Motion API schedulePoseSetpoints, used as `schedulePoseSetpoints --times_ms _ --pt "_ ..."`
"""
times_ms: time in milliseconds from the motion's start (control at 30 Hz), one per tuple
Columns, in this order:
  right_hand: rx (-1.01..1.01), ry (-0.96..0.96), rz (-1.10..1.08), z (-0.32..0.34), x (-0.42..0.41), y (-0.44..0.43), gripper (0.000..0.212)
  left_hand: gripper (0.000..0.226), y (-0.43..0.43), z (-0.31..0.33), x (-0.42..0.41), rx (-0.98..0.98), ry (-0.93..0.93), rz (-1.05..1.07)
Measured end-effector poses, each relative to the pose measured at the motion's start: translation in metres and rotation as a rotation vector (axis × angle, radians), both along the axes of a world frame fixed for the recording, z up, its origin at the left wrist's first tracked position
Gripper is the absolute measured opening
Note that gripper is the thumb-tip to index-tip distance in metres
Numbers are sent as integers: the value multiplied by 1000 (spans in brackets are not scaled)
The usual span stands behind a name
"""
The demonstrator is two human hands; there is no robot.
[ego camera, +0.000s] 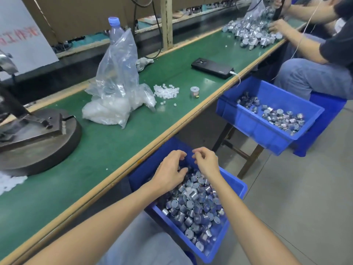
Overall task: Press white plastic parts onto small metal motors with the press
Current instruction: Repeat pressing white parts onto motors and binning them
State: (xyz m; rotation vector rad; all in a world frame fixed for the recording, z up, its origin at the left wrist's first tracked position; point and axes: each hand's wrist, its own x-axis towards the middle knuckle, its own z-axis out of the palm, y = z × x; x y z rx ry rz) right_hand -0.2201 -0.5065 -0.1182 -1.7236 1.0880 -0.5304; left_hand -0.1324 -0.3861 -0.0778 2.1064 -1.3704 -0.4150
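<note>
— Reaching into the blue bin on my lap, both hands down among the metal motors. My left hand is curled loosely over the pile, thumb touching a motor; my right hand has its fingers bent and half closed. Whether either has actually got one, I cannot tell.

— So which step is this?

— Fetching stock, I'd say. Nothing is at the press yet; it stands on the green surface to my left, its fixture bare as far as I can see.

— And the white parts?

— Further out: a loose heap of white plastic parts beside the plastic bag, one lone motor just past them.

— Next?

— Probably lift a handful of motors up to the surface near the press, then take a white part. It needs a firm pinch; the motors look smooth and roll easily.
</note>
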Motion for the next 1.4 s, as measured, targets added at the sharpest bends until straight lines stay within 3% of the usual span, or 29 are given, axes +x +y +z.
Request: schedulePoseSetpoints --times_ms 167,367,633,800,1033,1400 --pt "-118 -191 69 78 30 11 22 32 15 47 17 -208 28 68" --pt "-133 -376 339 147 96 66 26 31 87 108 70 -324 -64 222" --pt "-118 -501 828 205 219 211 27 32 247 178 146 -393 -162 706" --pt "-144 -509 1194 229 270 329 24 33 373 209 158 -340 -304 967" --pt "-242 -493 1503 252 320 467 14 33 517 215 153 -263 -364 1352" --pt "-447 -394 1787 242 357 582 18 39 597 181 174 -86 -327 1521"
